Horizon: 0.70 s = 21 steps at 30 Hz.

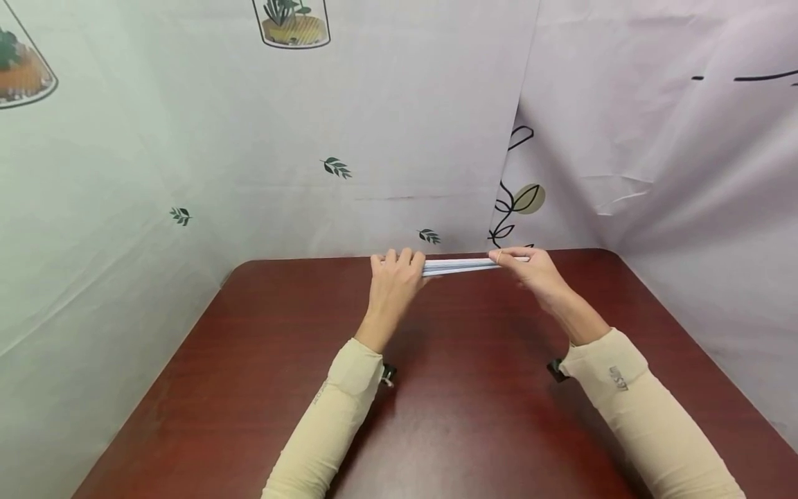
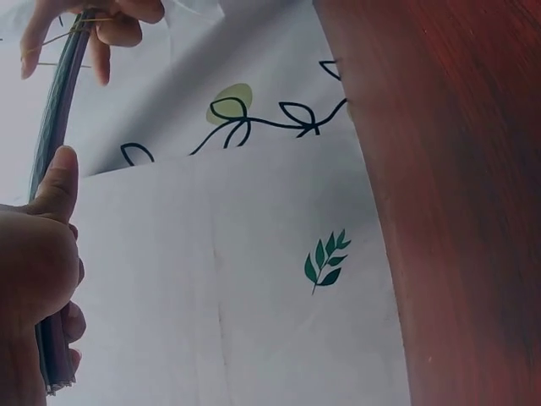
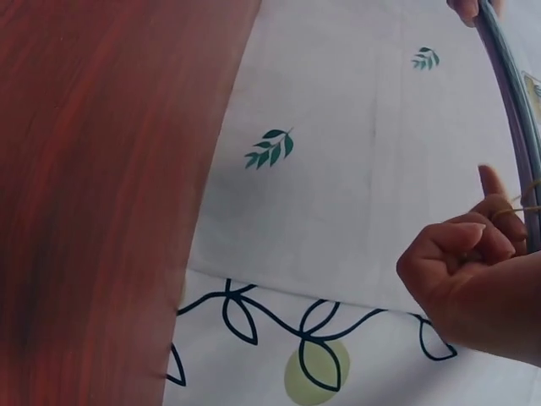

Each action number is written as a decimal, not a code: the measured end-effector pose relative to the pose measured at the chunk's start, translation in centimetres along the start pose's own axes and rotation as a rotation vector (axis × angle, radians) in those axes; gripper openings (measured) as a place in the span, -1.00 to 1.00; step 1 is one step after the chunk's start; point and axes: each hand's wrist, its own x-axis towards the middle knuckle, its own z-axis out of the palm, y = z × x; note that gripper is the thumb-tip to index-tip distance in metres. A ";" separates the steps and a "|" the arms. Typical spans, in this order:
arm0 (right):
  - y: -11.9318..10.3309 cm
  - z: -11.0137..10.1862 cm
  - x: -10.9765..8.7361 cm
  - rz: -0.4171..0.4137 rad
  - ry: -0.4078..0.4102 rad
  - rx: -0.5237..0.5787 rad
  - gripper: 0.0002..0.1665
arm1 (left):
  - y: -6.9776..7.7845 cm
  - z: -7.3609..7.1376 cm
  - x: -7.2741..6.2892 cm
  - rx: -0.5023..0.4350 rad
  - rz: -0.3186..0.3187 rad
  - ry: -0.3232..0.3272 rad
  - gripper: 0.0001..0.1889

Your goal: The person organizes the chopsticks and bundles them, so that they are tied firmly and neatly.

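Level above the far part of the table is a slim bundle of straw-like sticks (image 1: 458,265), pale blue and white in the head view, darker in the wrist views. My left hand (image 1: 394,283) grips its left part, the thumb lying along it in the left wrist view. At the other end my right hand (image 1: 537,272) has its fingers hooked in a thin yellowish rubber band (image 3: 526,208). That band stretches from the fingers across the bundle (image 3: 510,93). Whether it loops fully around cannot be made out.
Beneath the arms is a dark red-brown table (image 1: 461,395) with rounded far corners. White cloth (image 1: 399,118) printed with leaves and plants hangs behind it and at both sides. Small dark devices (image 1: 557,369) are worn under both wrists.
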 end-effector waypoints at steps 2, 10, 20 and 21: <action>-0.1 -0.1 0.1 -0.012 -0.024 -0.009 -0.29 | 0.0 0.0 0.1 -0.005 -0.004 0.003 -0.57; 0.2 -0.9 0.3 -0.148 -0.098 -0.059 -0.46 | -0.1 -0.1 0.1 -0.027 0.001 -0.007 -0.58; 0.7 -0.2 -0.1 -0.501 0.063 -0.185 -0.65 | -0.3 0.1 -0.1 -0.026 -0.023 -0.037 -0.53; 0.8 0.1 -0.2 -0.557 0.088 -0.211 -0.67 | -0.2 0.1 -0.2 -0.027 -0.024 -0.049 -0.53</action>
